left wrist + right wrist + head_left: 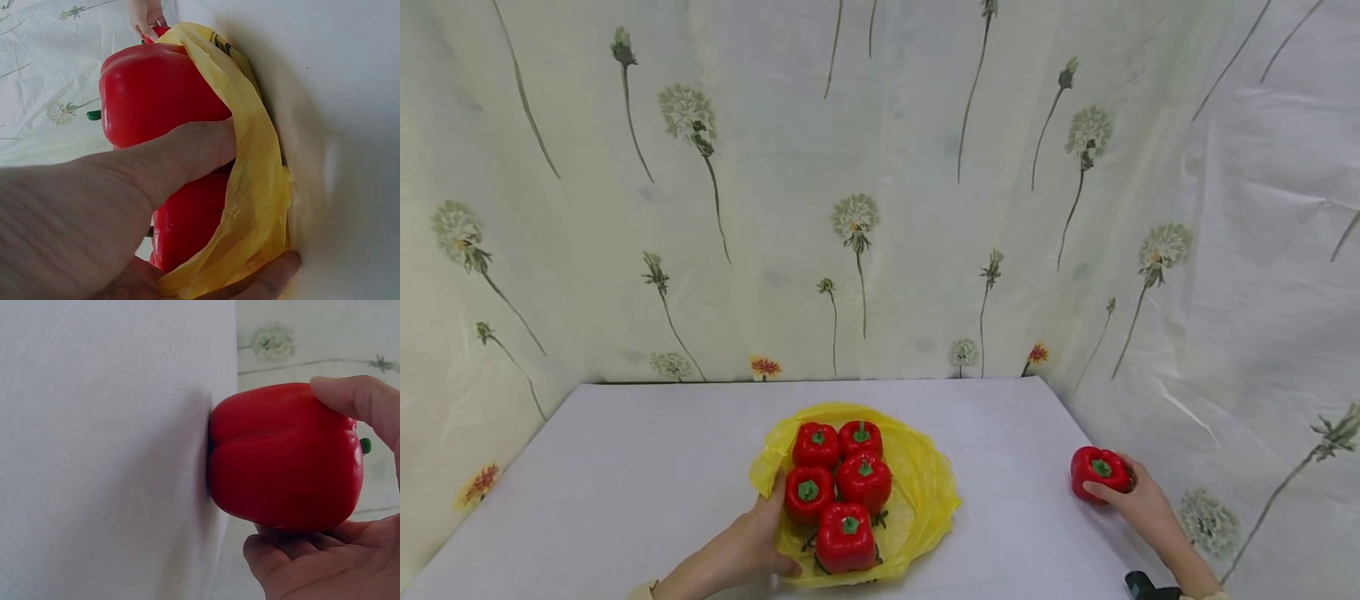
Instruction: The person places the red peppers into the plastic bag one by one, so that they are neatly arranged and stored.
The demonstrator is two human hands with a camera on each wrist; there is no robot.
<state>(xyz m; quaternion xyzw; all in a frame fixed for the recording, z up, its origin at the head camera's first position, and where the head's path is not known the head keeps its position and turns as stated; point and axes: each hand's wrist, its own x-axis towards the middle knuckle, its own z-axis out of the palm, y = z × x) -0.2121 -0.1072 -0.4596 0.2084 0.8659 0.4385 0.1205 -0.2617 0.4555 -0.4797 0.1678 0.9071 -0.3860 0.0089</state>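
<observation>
Several red bell peppers (864,482) with green stems sit in a yellow plastic bag (925,492) whose mouth is spread wide. My left hand (756,533) grips the bag's near left edge. In the left wrist view, the thumb reaches inside the rim beside the peppers, while the fingers (275,275) stay outside the yellow film. Far to the right, my right hand (1138,496) holds another red bell pepper (1097,473) between thumb and fingers. That pepper's (281,456) base is at the white surface in the right wrist view; whether it touches cannot be told.
A white-covered table (647,467) lies under the bag. Behind it and along both sides hangs a pale curtain (910,250) printed with dandelions. Near my right wrist is a dark object (1142,585), partly cut off by the frame.
</observation>
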